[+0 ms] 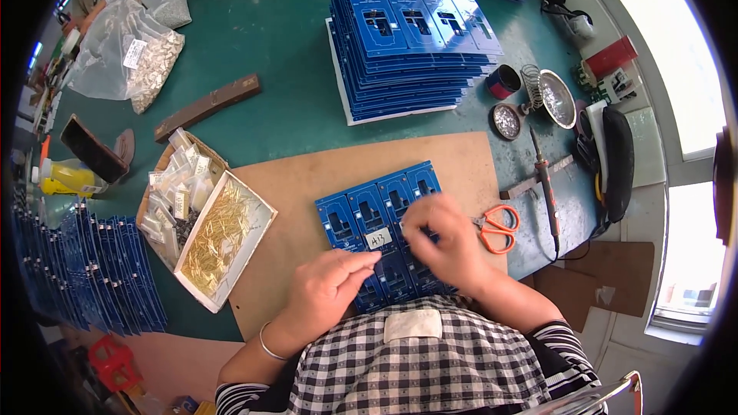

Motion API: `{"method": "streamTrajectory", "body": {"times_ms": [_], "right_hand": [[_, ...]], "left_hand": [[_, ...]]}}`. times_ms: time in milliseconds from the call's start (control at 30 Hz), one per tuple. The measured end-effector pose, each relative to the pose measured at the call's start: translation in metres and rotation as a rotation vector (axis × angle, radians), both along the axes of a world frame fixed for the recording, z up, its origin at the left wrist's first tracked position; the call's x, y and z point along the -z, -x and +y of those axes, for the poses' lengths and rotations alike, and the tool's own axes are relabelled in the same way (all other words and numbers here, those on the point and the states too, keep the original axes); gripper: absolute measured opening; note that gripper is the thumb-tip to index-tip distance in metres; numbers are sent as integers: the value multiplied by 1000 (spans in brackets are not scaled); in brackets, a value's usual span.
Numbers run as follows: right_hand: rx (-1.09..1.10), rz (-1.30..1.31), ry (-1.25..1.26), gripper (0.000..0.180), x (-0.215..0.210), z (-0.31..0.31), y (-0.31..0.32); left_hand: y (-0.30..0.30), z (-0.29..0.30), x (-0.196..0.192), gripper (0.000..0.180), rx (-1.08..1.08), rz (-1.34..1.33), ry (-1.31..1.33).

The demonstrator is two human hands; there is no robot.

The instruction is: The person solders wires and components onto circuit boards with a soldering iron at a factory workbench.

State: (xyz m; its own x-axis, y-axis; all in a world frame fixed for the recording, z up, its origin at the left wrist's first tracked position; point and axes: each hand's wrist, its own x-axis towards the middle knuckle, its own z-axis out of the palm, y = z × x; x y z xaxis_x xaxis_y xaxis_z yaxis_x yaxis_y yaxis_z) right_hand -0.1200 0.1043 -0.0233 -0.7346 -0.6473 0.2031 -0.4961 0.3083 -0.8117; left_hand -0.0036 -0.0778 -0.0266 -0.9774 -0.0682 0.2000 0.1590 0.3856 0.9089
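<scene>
As I look down through the head view, a blue circuit-board panel [392, 265] lies at a slant on a brown sheet [288, 177], right up against the person's checked apron [369, 361], which hides its nearest edge. The left hand [327, 284] is over the panel's lower left side, fingers stretched out side by side, tips by a white label [378, 238]; whether they pinch anything I can't tell. The right hand [442, 234] is above the panel's right side, its fingers curled and blurred, so I can't make out if they have closed on something. That side is tight: orange-handled scissors [500, 229] sit near the hand, straddling the sheet's right edge, with a soldering iron [547, 192] farther out. To the left there's more room, a strip of sheet running between the panel and a white tray [244, 255] of golden pins [219, 238]. Past the sheet's far edge stands a tall stack of blue panels [407, 38], its layers jutting unevenly rightward. The green bench [284, 54] shows between that stack and a brown bar [207, 107].
</scene>
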Motion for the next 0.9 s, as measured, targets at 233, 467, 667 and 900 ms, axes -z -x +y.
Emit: {"method": "streamTrajectory", "body": {"times_ms": [233,467,667,900], "right_hand": [[166,234,-151,9,14,-4,30],[158,227,-161,8,19,-5,31],[154,272,-165,10,24,-7,31],[87,688,-387,14,9,-8,21]], "left_hand": [[-9,-16,3,8,-252,-53,-161],[-10,-28,9,9,-318,-11,-126],[-13,-27,12,12,-406,-102,-168],[-6,-25,10,6,-375,-123,-147]]}}
